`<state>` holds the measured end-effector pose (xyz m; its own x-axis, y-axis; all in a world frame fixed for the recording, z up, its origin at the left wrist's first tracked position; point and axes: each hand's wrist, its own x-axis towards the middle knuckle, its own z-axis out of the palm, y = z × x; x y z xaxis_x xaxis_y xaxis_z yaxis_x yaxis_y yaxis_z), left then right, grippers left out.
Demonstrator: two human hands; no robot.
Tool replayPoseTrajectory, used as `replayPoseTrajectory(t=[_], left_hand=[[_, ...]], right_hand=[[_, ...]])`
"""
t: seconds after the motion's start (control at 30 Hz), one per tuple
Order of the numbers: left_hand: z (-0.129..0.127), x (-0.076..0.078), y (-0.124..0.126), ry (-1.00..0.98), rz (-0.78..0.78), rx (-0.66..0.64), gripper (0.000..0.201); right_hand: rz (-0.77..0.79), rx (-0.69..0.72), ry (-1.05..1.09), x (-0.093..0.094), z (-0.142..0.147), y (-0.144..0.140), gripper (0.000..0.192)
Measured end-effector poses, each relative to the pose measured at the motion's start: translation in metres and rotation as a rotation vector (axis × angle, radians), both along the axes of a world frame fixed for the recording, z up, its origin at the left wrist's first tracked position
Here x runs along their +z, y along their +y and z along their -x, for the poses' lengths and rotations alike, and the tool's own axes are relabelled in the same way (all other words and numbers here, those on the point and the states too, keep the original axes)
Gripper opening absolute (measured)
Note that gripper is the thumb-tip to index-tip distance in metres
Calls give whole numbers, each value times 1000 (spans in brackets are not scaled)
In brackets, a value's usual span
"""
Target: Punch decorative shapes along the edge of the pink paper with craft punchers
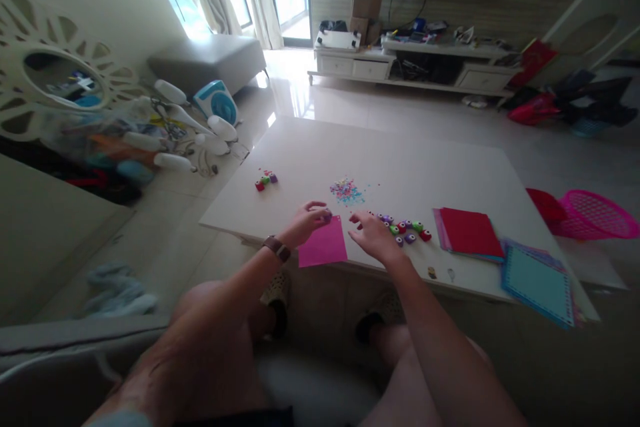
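Observation:
My left hand [309, 221], with a brown watch [277, 249] at the wrist, grips a small purple paper punch [326, 217] at the upper edge of a bright pink paper sheet [323, 245]. Part of the punch is hidden by my fingers. The sheet overhangs the table's near edge a little. My right hand [371, 233] hovers to the right of the sheet, fingers apart, with nothing visible in it. Beside it sit several purple, green and red paper punches [401, 227]. A pile of coloured paper confetti [347, 191] lies beyond both hands.
The white table [400, 163] also carries a few punches [265, 181] at left, red-topped paper [471, 232] and pale blue sheets [539, 280] at right, and two small flat pieces [432, 273] near the front edge. A pink basket [597, 213] stands beyond the right end.

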<state>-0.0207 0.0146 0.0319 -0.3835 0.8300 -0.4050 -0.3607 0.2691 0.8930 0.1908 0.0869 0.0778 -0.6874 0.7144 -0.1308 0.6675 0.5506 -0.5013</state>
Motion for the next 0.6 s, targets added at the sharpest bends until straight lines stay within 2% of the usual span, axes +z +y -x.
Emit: replayPoseTrajectory(t=[0.1, 0.2, 0.27, 0.37, 0.47, 0.6], left_hand=[[-26, 1, 0, -171, -20, -125, 29], [-23, 3, 7, -116, -30, -197, 21], [-10, 5, 17, 59, -19, -226, 18], [15, 5, 33, 521, 25, -249, 22], [46, -3, 38, 953, 71, -256, 26], [97, -23, 20, 1163, 211, -232, 33]], right_hand=[[-2, 22, 51, -3, -1, -6, 31], [-8, 2, 63, -1, 1, -6, 29], [-21, -16, 39, 1, 5, -5, 28], [-25, 3, -11, 3, 16, -5, 25], [7, 64, -23, -1, 31, -7, 22], [30, 107, -105, -15, 46, -5, 21]])
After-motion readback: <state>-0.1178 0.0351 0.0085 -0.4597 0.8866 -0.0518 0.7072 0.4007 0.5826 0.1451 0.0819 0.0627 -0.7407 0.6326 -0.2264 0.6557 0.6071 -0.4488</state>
